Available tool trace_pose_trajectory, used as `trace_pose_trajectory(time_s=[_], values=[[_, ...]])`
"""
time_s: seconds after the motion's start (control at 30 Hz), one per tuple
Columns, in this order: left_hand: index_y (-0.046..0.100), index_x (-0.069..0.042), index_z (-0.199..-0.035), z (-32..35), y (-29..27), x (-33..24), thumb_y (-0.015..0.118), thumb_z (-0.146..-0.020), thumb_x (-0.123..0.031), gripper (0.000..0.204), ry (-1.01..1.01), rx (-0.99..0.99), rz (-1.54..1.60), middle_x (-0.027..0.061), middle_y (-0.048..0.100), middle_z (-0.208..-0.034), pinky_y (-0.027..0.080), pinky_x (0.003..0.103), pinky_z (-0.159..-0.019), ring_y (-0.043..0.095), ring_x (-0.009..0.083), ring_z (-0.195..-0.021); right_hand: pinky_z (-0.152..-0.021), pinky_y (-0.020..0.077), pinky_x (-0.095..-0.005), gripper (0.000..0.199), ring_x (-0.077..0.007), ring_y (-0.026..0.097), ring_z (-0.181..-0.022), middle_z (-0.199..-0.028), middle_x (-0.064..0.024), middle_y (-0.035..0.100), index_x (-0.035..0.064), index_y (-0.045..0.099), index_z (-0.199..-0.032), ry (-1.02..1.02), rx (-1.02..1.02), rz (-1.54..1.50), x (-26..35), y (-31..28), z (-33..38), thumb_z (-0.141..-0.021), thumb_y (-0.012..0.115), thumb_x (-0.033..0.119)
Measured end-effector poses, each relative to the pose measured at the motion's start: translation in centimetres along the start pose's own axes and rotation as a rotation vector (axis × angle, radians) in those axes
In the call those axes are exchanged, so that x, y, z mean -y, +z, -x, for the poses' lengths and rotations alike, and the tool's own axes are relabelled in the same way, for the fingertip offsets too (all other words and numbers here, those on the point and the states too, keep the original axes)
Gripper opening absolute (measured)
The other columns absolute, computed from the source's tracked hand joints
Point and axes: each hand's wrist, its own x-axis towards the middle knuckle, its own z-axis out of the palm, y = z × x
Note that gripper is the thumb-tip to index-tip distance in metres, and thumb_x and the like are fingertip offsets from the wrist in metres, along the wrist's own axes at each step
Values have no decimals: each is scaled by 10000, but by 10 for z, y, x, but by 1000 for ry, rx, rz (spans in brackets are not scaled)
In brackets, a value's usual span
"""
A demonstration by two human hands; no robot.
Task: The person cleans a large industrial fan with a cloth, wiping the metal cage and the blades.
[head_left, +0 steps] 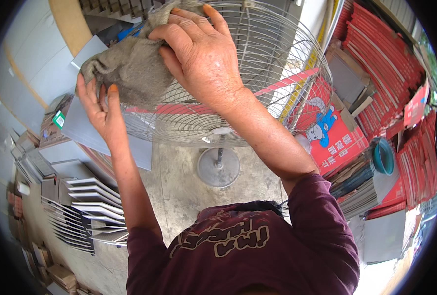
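A large pedestal fan with a round wire guard (272,46) stands in front of me. Through the wires show its red blades (289,81), and its round grey base (218,169) rests on the floor below. A worn grey-brown cloth (135,71) drapes over the guard's left side. My right hand (203,61) lies over the cloth's upper part, fingers bent across it at the top of the guard. At the cloth's lower left edge, my left hand (100,105) has its fingers and thumb curled against it; part of those fingers is behind the fabric.
Red flat cartons (383,64) are stacked along the right, with a teal basin (383,156) beside them. A red box (336,142) with a blue cartoon figure stands behind the fan. Grey and white panels (98,199) fan out at the lower left.
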Motion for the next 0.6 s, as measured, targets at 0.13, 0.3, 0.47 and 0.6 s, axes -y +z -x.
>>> trace_pose_trajectory(time_s=[0.13, 0.3, 0.47, 0.6], values=[[259, -34, -1421, -3, 9, -18, 591, -840, -30, 669, 64, 49, 17, 209, 394, -1360, 314, 422, -1047, 372, 290, -1278, -1008, 348, -488, 173, -219, 601, -961, -923, -34, 633, 141, 619, -868, -7, 39, 1, -7, -11, -1, -698, 625, 106], [281, -9, -1406, -4, 36, -39, 602, -819, -6, 669, 190, 133, -3, 145, 346, -1413, 287, 410, -1066, 364, 287, -1293, -1005, 348, -483, 205, -217, 586, -805, -788, -21, 572, 159, 611, -868, -57, -4, 84, -25, -34, -3, -678, 621, 84], [303, 3, -1391, 6, 78, -62, 619, -818, -37, 655, 355, 219, 1, 132, 336, -1434, 280, 413, -1080, 366, 280, -1297, -934, 394, -446, 221, -249, 589, -855, -869, -65, 598, 90, 579, -984, 65, -6, 229, -61, -87, 0, -769, 613, 49], [351, 4, -1369, 19, 108, -77, 658, -772, -63, 675, 514, 287, -8, 166, 440, -1359, 315, 412, -1051, 421, 311, -1252, -954, 368, -446, 202, -237, 582, -827, -840, -27, 609, 144, 606, -936, 73, -93, 352, -91, -116, 18, -755, 611, 53]])
